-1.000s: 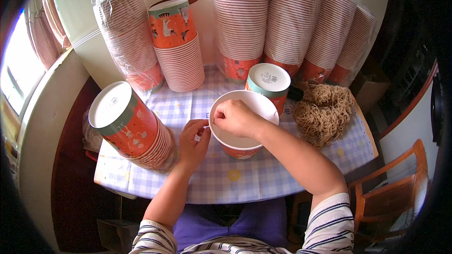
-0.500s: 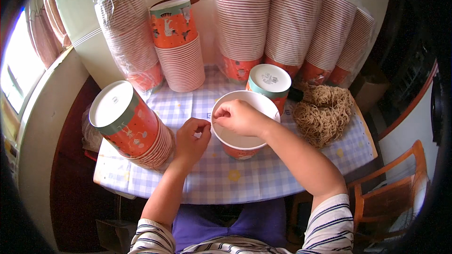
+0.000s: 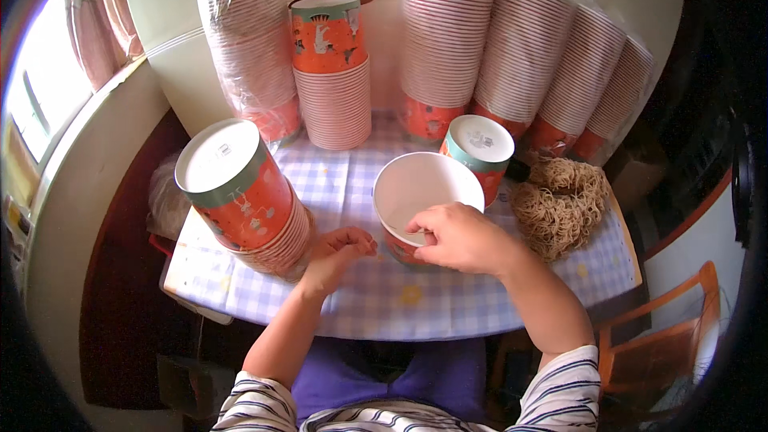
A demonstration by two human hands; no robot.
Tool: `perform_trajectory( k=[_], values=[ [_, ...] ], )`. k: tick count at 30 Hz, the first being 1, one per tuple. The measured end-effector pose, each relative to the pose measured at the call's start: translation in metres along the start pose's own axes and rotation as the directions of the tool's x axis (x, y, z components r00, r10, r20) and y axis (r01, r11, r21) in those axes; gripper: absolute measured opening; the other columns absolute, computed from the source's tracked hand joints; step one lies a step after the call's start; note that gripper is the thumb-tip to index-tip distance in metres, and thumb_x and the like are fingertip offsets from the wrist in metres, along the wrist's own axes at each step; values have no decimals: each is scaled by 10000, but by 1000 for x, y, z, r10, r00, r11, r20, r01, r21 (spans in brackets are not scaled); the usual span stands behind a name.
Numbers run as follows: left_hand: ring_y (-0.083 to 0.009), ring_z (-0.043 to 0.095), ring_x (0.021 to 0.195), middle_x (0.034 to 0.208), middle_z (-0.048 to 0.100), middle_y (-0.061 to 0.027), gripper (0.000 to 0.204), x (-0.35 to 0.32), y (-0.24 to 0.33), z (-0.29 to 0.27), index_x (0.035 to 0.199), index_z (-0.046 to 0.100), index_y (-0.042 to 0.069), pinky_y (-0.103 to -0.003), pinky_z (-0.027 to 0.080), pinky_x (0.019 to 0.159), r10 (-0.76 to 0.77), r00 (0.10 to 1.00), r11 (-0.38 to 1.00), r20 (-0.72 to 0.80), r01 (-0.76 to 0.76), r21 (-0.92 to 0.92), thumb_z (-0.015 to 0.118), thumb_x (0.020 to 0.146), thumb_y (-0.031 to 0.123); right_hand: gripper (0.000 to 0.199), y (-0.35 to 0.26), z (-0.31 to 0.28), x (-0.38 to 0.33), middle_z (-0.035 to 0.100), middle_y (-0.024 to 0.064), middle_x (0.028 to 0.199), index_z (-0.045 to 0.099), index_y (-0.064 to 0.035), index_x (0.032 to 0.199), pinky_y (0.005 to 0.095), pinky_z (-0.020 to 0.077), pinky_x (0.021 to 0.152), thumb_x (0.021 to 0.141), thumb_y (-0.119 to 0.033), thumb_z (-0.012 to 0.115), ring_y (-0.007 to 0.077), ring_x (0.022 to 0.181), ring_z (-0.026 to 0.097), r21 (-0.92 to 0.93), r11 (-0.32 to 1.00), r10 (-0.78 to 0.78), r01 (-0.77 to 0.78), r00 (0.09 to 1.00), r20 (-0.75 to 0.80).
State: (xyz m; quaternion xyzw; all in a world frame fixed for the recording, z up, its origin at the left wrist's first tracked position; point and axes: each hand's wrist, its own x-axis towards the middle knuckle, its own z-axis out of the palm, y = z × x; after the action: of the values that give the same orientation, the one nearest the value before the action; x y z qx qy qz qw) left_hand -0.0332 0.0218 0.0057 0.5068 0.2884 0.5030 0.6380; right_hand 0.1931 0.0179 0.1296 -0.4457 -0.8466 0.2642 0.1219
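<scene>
An orange paper bucket (image 3: 429, 184) with a white inside stands upright, mouth up, in front of me. My right hand (image 3: 464, 238) is at its near rim, fingers curled in a pinch; whether they grip the rim or something thin is hidden. Just left of the bucket, my left hand (image 3: 340, 256) hovers low over the tablecloth, its thumb and fingertips drawn together. Anything between them is too small to make out. A stack of upturned buckets (image 3: 248, 192) stands beside my left hand. Behind the open bucket is another upturned bucket (image 3: 480, 148).
A heap of tan twine (image 3: 560, 208) lies at the table's right. Tall plastic-wrapped bucket stacks (image 3: 448, 40) line the back, with another wrapped stack (image 3: 248, 48) and an unwrapped one (image 3: 332, 88) at back left. A wooden chair (image 3: 660, 328) stands at right.
My right hand has drawn back from inside the open bucket to its near rim. My left hand has moved slightly nearer me, its fingers straighter. The view has shifted a little.
</scene>
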Motion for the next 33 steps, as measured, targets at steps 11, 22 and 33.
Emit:
perform_trajectory(
  k=[11, 22, 33],
  values=[
    [-71, 512, 775, 858, 588, -20, 119, -44, -17, 16, 866, 581, -5, -217, 418, 691, 34, 996, 990, 84, -45, 137, 573, 870, 113, 303, -16, 50, -37, 574, 103, 887, 596, -41, 1006, 372, 482, 667, 717, 43, 634, 292, 762, 584, -317, 924, -369, 213, 713, -596],
    [-50, 478, 743, 842, 549, 4, 93, -51, -23, 22, 895, 563, 8, -196, 397, 656, 93, 994, 991, 56, -98, 93, 570, 868, 97, 232, -1, 123, -36, 571, 76, 933, 611, -61, 917, 412, 430, 795, 693, -28, 659, 253, 884, 549, -334, 933, -356, 132, 462, -812],
    [-66, 495, 760, 854, 559, -2, 120, -53, -17, 24, 913, 561, -6, -216, 416, 668, 0, 997, 991, 78, -11, 137, 545, 877, 108, 127, 17, 143, -13, 621, 0, 823, 630, -7, 911, 193, 427, 636, 866, -125, 620, 49, 713, 532, 848, 503, 225, 170, 921, -318]
  ],
)
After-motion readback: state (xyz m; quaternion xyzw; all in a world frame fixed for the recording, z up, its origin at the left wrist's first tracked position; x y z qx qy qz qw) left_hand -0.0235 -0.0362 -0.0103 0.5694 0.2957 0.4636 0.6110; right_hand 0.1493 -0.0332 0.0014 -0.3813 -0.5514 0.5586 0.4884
